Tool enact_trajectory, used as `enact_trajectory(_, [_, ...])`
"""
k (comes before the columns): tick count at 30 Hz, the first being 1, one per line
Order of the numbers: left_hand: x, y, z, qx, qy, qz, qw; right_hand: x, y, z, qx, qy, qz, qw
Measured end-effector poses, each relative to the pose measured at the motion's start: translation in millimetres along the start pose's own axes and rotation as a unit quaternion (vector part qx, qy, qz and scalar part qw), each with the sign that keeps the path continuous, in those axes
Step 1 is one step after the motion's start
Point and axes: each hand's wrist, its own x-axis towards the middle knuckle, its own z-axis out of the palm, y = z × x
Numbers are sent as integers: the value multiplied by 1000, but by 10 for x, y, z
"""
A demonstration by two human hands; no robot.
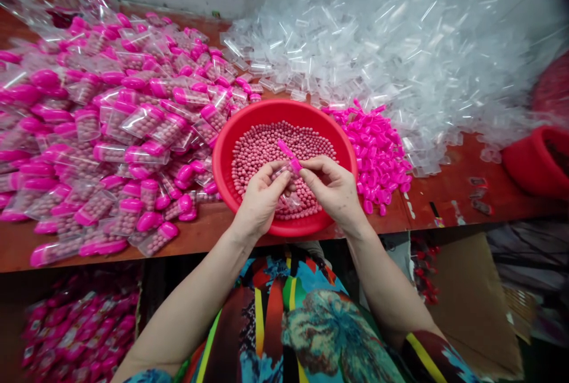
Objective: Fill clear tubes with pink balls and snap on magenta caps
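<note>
Over a red basin (219, 163) of small pink balls (262, 146), my two hands meet. My left hand (262, 196) is closed around a small clear plastic container (291, 200), partly hidden by the fingers. My right hand (335, 190) pinches a bright pink flip-top cap (295, 165) at the container's top end. The cap's lid stands raised, pointing up and left. Whether balls are inside the held container, I cannot tell.
Filled, pink-capped containers (146, 119) are heaped at left. Loose pink caps (377, 152) lie right of the basin, with a large pile of clear containers (400, 57) behind. Another red tub (528, 160) stands far right. Pink items (84, 335) fill a box below the wooden table (195, 232).
</note>
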Motion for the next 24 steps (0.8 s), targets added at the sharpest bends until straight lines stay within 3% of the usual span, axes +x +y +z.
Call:
enact_trajectory(11, [11, 4, -43, -13, 0, 12, 1000, -36, -40, 66, -58, -16, -74, 995])
enact_trajectory(15, [15, -36, -12, 78, -6, 59, 995, -7, 58, 61, 8, -4, -3, 1000])
enact_trajectory(20, [0, -63, 19, 311, 37, 186, 931, 11, -1, 28, 50, 11, 37, 998])
enact_trajectory(24, [-31, -58, 3, 236, 17, 158, 959, -6, 14, -2, 107, 17, 99, 989])
